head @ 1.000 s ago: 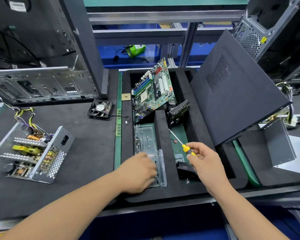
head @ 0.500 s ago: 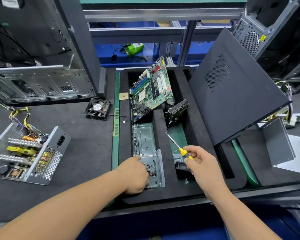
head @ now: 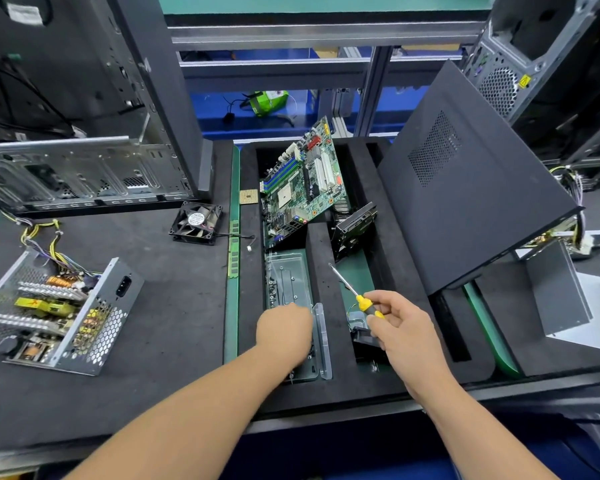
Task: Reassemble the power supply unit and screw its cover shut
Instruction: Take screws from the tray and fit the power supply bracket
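The right hand pinches a yellow-handled screwdriver near the top of its handle, shaft angled up and to the left, its tip held clear above the foam tray at centre frame; kept so, the tool looks ready for use while the other hand fetches something. The left hand reaches down into a clear plastic parts box set in the tray's left slot, fingers curled downward and hidden behind the knuckles, so I cannot tell whether it has anything pinched; my guess is it is feeling for screws, since small dark fasteners show at the box's near end. The power supply unit lies at the lower left of the frame on the table, open-topped with its coils and heat sinks bare and its wire bundle trailing up-left. It sits well apart from both hands, to the left of the left forearm. No cover is on it, so closing it seems not yet begun. A small fan rests above it, towards centre.
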